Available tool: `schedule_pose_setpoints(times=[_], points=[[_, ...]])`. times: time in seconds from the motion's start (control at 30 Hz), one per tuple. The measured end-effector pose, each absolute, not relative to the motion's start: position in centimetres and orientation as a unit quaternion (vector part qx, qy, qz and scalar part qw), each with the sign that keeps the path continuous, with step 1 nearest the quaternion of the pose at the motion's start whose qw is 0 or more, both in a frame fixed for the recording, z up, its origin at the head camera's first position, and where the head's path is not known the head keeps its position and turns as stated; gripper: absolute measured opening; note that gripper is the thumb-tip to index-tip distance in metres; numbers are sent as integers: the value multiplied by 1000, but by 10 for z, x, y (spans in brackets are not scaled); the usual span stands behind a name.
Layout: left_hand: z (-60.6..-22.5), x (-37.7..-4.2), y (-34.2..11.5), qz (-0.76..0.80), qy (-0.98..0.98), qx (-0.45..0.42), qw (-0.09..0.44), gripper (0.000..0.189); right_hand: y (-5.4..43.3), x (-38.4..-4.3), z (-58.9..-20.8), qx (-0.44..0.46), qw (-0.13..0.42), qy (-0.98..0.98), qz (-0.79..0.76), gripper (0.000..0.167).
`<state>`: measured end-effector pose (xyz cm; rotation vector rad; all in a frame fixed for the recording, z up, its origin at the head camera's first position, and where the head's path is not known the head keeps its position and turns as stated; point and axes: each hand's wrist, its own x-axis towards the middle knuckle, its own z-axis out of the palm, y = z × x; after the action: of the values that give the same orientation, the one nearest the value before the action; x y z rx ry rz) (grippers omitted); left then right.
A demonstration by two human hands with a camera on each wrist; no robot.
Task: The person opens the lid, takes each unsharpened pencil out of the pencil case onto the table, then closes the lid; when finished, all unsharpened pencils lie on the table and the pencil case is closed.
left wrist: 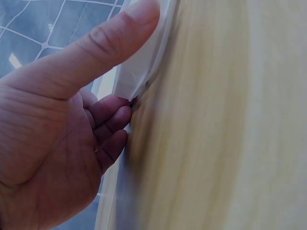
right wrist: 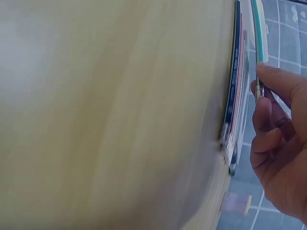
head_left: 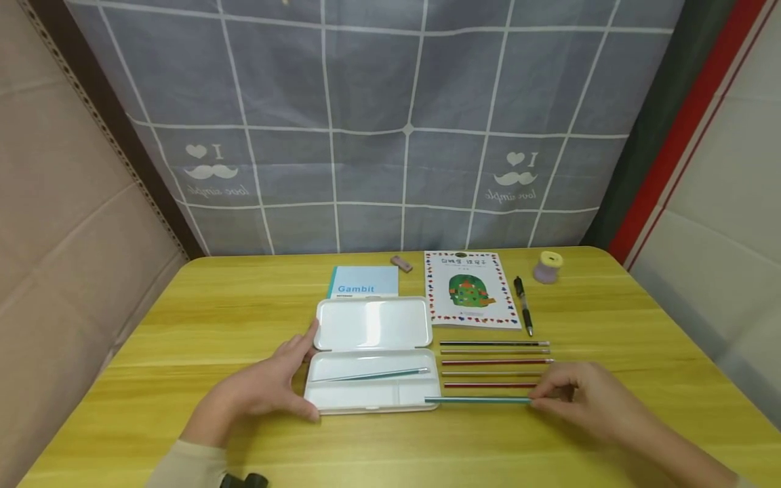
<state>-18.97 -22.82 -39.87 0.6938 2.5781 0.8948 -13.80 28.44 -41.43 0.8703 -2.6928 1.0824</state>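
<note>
A white pencil case (head_left: 350,400) lies unfolded on the table, its lid (head_left: 373,324) tipped back. One teal pencil (head_left: 372,375) rests slanted in its tray. My left hand (head_left: 271,386) holds the case's left end, thumb at the front corner and forefinger along the lid's side; in the left wrist view the thumb (left wrist: 96,48) lies along the white edge. My right hand (head_left: 576,396) pinches another teal pencil (head_left: 482,400) near its right end between thumb and fingers. The pencil's left end overlaps the tray's right front corner in the head view.
Several pencils (head_left: 494,362) lie in parallel rows right of the case. Behind are a blue notebook (head_left: 366,279), an eraser (head_left: 401,263), a picture book (head_left: 470,291), a black pen (head_left: 523,306) and a yellow-lidded jar (head_left: 548,268). A grey checked cloth (head_left: 366,169) hangs at the back.
</note>
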Motion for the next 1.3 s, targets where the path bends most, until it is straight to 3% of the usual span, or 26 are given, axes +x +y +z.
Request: schedule_pose_setpoints(times=[0.73, 1.3], points=[[-399, -190, -229, 324, 900, 236, 173, 149, 310, -133, -427, 296, 39, -890, 346, 21], [-400, -190, -229, 315, 903, 241, 165, 149, 309, -129, -425, 296, 65, -918, 256, 22]])
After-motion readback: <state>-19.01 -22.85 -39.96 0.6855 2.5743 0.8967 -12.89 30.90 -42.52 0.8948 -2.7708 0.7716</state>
